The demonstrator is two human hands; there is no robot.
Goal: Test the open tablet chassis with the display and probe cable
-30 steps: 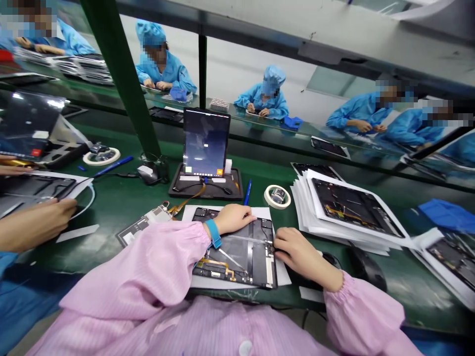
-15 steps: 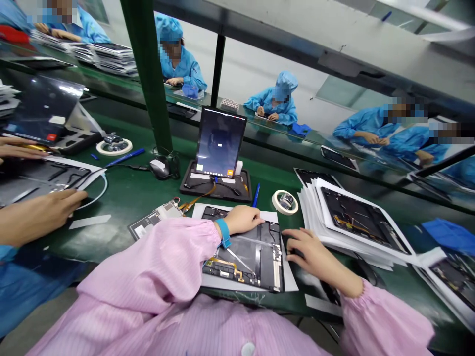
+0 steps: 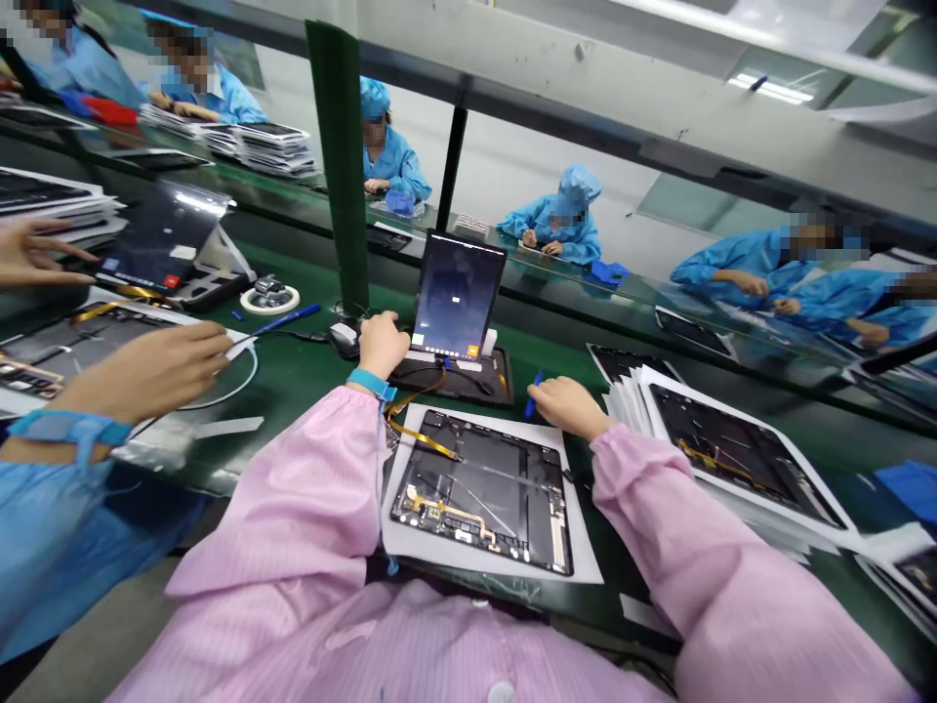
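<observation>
My right hand is closed around a blue pen-shaped tool, just beyond the tablet's far right corner. Fingers curled, my left hand sits between a black mouse and a lit tablet screen; what it grips, if anything, is hidden. An opened tablet housing lies on white paper between my arms. An orange ribbon cable runs across its far left part. The screen leans upright in a black tray with cables at its foot.
At my right stands a stack of paper sheets with an opened tablet on top. On my left, a co-worker's hands are at another opened tablet, near a tape roll and a blue pen. A green post rises behind.
My left hand has moved off the tablet housing to beside the mouse. My right hand has moved forward and taken hold of the blue tool. The ribbon cable now crosses the housing.
</observation>
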